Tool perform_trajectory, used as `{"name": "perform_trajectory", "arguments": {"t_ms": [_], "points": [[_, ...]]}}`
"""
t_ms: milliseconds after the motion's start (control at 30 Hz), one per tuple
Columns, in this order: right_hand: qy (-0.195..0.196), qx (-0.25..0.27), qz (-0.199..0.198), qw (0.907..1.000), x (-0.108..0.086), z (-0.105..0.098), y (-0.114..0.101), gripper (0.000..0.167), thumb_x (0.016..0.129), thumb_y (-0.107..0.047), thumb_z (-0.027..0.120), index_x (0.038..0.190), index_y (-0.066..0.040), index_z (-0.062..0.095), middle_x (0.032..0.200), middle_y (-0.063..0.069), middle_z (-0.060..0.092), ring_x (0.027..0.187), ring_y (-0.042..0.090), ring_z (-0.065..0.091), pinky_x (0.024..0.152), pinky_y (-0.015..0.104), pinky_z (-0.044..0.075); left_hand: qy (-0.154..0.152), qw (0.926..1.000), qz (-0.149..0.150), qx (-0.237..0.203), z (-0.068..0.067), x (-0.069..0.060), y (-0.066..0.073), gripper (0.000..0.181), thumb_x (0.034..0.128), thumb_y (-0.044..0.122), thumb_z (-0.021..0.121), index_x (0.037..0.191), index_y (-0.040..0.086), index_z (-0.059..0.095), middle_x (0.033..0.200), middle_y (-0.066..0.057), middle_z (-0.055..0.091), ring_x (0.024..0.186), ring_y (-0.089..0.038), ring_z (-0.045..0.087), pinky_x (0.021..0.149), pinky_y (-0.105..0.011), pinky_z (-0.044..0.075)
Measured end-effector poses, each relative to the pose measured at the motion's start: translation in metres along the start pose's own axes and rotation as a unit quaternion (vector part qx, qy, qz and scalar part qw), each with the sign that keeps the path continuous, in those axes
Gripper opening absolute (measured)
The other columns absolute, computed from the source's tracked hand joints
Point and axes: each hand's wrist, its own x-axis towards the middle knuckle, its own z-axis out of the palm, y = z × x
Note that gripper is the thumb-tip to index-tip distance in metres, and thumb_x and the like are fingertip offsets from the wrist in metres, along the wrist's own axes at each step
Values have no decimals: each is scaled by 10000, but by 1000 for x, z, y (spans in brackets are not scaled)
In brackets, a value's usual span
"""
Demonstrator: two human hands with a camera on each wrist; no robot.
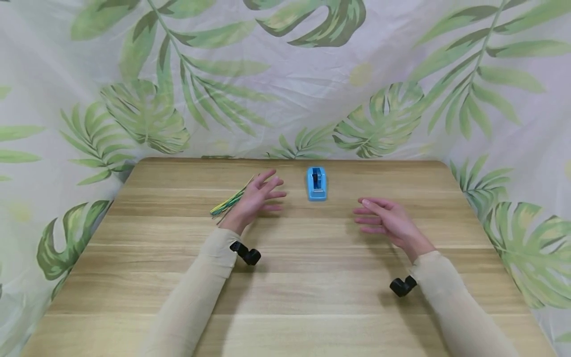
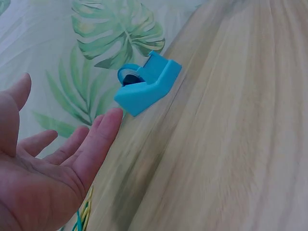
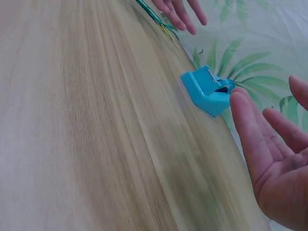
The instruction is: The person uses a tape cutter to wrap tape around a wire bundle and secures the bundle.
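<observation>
Watching from my distant seat, I take the middle of the wooden table (image 1: pixel 321 297) as the centre of my clock. The blue tape dispenser (image 1: pixel 317 195) stands between twelve and one o'clock, near the far edge. At ten o'clock lies the bundle of thin strands (image 1: pixel 226 206), green and yellow. The left hand (image 1: pixel 255 199), at eleven o'clock, covers part of this bundle from the head camera; whether it touches the strands, I cannot tell. It grasps nothing, its fingers extended and spread. The right hand (image 1: pixel 389 221), near two o'clock, is also released, with fingers extended, and is well apart from the dispenser. Behind the table hangs a leaf-patterned cloth (image 1: pixel 308 99).

From the left wrist I see the dispenser's tape roll (image 2: pixel 126 70) and toothed cutting edge (image 2: pixel 147 59), and only a few strands at the picture's seven o'clock. From the right wrist I see strand ends which the left hand hides in the head view.

I count one dispenser, one bundle, two hands, two beige sleeves (image 1: pixel 189 300) and two black wrist cameras (image 1: pixel 249 255). The number of strands I cannot tell, because they overlap.
</observation>
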Motion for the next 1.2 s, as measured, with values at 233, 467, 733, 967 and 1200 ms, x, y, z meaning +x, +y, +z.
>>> {"name": "perform_trajectory", "arguments": {"t_ms": [233,467,733,967,1200], "points": [[-97,49,25,9999,12,7,1,660,1031,-314,599,1504,73,349,1402,349,481,1162,388,625,937,520,511,-103,9999,-114,16,11,18,-3,655,1037,381,561,1592,183,274,1513,-216,426,1240,-391,570,953,-621,479],[-123,99,150,9998,28,15,0,651,1030,-320,599,1514,44,360,1400,321,505,1220,428,570,961,518,500,-123,9996,-224,100,24,37,-6,721,1026,406,577,1606,155,229,1520,-224,414,1245,-417,558,920,-580,518],[-118,209,257,9994,46,28,-4,605,1036,-284,594,1512,24,380,1381,311,527,1226,439,557,948,520,511,62,9988,-326,353,40,53,-8,714,1016,350,613,1599,140,259,1504,-219,433,1227,-432,560,885,-571,538],[-111,302,405,9987,61,37,-8,586,1037,-273,593,1510,6,389,1378,312,530,1216,437,568,930,490,532,164,9972,-281,675,52,67,-10,728,1000,332,645,1595,145,269,1474,-230,448,1206,-415,559,837,-541,568],[93,478,540,9974,78,42,-10,562,1026,-255,615,1483,6,418,1339,321,557,1184,429,595,921,479,539,276,9956,-369,817,59,81,-10,727,976,188,688,1589,172,298,1453,-234,449,1167,-407,585,811,-554,572]]}}
